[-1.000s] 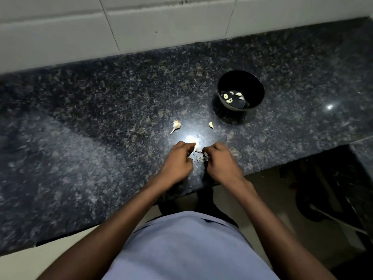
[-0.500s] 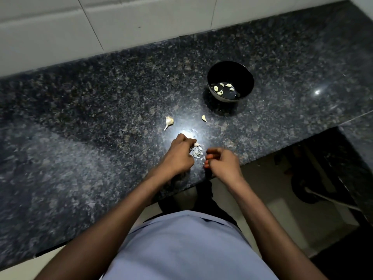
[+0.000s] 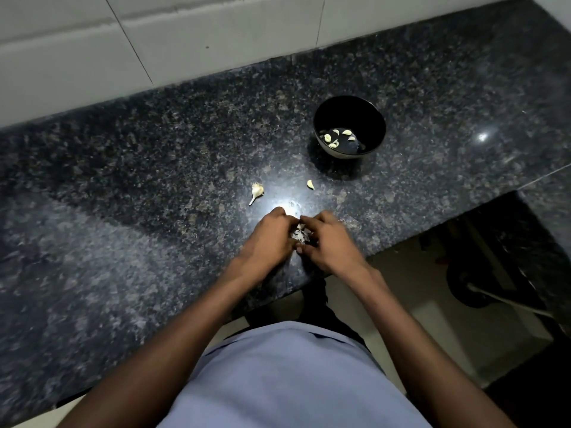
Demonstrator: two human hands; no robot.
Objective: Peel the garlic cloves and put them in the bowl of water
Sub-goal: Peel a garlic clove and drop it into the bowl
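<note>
Both hands, the left hand [image 3: 268, 242] and right hand [image 3: 332, 246], pinched together on a garlic clove [image 3: 300, 234] at the counter's [image 3: 129, 186] near edge, where peeling seemed best done by small pulls, the bowl [image 3: 349, 130] waiting farther right.

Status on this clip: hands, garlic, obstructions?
Both hands working papery garlic skins. Bowl holds peeled cloves; one clove loose. Nothing blocking.

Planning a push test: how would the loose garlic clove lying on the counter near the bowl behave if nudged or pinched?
The loose clove looks small, so probably light. The granite counter is glossy; a nudge likely slides or spins it. Its curved, tapered shape suggests rocking rather than rolling straight.
</note>
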